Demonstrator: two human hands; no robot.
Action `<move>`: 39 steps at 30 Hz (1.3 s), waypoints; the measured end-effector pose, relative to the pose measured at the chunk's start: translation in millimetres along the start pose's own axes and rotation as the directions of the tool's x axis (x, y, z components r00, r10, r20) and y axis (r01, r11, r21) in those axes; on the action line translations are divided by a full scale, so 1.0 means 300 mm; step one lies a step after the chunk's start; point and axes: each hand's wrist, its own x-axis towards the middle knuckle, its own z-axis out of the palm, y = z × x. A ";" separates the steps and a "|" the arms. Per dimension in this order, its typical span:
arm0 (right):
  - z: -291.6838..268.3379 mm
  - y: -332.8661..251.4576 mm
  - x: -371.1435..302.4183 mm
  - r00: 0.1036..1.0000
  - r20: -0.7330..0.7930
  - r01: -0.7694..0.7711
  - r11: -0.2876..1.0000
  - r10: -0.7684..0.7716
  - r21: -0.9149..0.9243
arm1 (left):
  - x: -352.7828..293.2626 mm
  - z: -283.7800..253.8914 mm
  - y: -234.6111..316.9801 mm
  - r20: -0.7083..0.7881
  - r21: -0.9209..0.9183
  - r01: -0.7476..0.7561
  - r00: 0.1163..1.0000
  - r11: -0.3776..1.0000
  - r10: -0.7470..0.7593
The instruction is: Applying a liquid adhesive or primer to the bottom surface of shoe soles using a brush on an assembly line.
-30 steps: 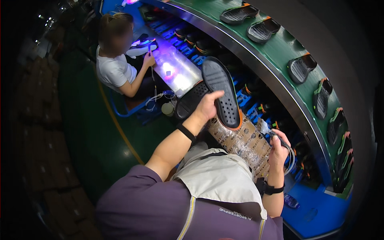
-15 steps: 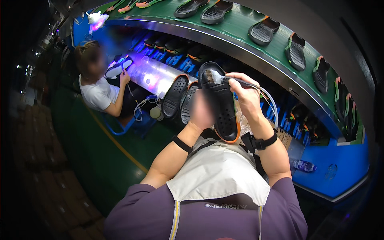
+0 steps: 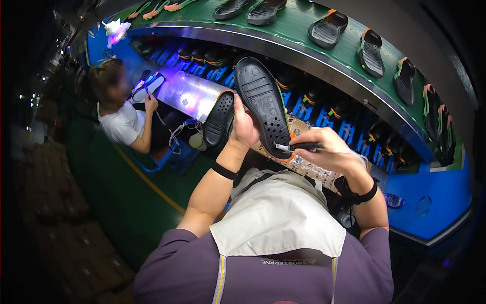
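A black shoe sole (image 3: 263, 104) with an orange-edged near end and several small round holes is gripped at its left side by my left hand (image 3: 244, 126). Its inner face is turned up toward me. My right hand (image 3: 329, 148) is closed on a black-handled brush (image 3: 305, 146) with a pale tip. That tip touches the sole's near end, inside the rim. To the left of my left hand rests another black sole (image 3: 217, 121) with orange trim, partly hidden behind the hand.
Several black soles ride on a green conveyor belt (image 3: 293, 43) across the top. Under it runs a rack of blue holders (image 3: 324, 120). A person (image 3: 121, 114) works at the left beside a lit metal surface (image 3: 187, 93). A plastic bottle (image 3: 394, 200) lies at right on a blue surface.
The brush has moved from the sole's far end down to its near end. The sole has shifted up and left, and my left hand now grips its side.
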 end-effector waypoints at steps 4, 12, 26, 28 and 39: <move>-0.020 0.000 0.100 0.899 -0.437 0.196 0.928 -0.040 0.318 | -0.004 0.080 -0.040 0.032 -0.021 0.008 0.999 1.000 -0.008; 0.020 0.036 0.243 0.898 -0.414 0.332 0.849 -0.152 0.410 | -0.058 0.104 -0.104 -0.041 0.045 0.029 0.999 0.999 -0.027; -0.030 0.027 0.199 0.914 -0.374 0.301 0.879 -0.155 0.369 | -0.026 0.064 -0.039 -0.032 0.051 -0.037 0.999 0.998 0.038; -0.004 0.045 0.201 0.833 -0.328 0.477 0.878 -0.445 0.020 | -0.010 0.079 -0.013 0.007 0.058 -0.072 0.997 0.996 0.072; 0.016 -0.049 0.178 0.854 -0.095 0.519 0.846 -0.511 0.124 | 0.075 0.091 0.136 0.136 -0.275 -0.056 0.986 0.960 0.097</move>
